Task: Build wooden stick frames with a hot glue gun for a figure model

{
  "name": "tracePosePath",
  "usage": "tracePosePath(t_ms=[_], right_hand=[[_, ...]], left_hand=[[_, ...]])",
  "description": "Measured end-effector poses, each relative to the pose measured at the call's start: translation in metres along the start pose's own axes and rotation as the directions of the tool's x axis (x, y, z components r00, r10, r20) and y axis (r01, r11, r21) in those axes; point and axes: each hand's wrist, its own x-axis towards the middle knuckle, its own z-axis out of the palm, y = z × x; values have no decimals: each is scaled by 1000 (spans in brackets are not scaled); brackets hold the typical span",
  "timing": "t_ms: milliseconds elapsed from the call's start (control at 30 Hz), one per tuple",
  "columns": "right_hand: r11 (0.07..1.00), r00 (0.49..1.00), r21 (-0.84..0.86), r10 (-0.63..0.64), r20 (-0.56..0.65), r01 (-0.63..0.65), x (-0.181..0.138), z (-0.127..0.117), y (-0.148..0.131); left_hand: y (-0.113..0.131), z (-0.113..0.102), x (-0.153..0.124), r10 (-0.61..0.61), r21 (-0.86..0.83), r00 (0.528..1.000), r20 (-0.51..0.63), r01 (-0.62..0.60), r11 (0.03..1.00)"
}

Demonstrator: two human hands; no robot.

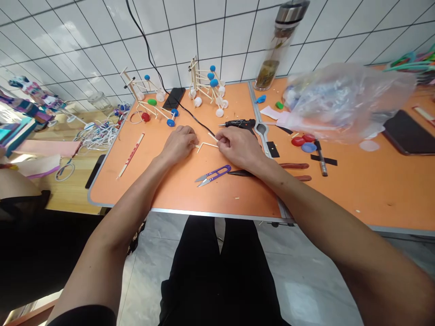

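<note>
Thin pale wooden sticks [208, 144] lie on the orange table between my hands, two of them meeting at an angle. My right hand [238, 146] is closed, thumb and fingers pinching the right end of the sticks. From the other side my left hand [180, 142] has its fingers curled down to the tabletop, at a short stick end; its grip is partly hidden. Purple thread snips [217, 174] lie in front of the hands, blades to the left. Behind my right hand is a black glue gun [239, 122]. Pliers [294, 166] lie partly beneath my right forearm.
Two stick models with coloured caps [213, 83] stand near the tiled wall, a phone [174, 98] between them. A black cord [190, 113] crosses the table. Rightward are a glass bottle [272, 63], a plastic bag [340, 104] and a craft knife [321, 158]. A person sits at left.
</note>
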Motion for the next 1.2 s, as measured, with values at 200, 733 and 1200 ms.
tracePosePath(t_ms=[200, 733, 1200], right_hand=[[995, 999, 100, 34, -38, -30, 0, -5, -1], [783, 967, 567, 218, 134, -255, -4, 14, -21], [819, 980, 543, 192, 44, -185, 1, 25, -12]], left_hand=[[4, -4, -2, 36, -37, 999, 27, -35, 999], [40, -17, -6, -66, 8, 991, -120, 67, 998], [60, -13, -4, -246, -142, 953, -179, 222, 965]])
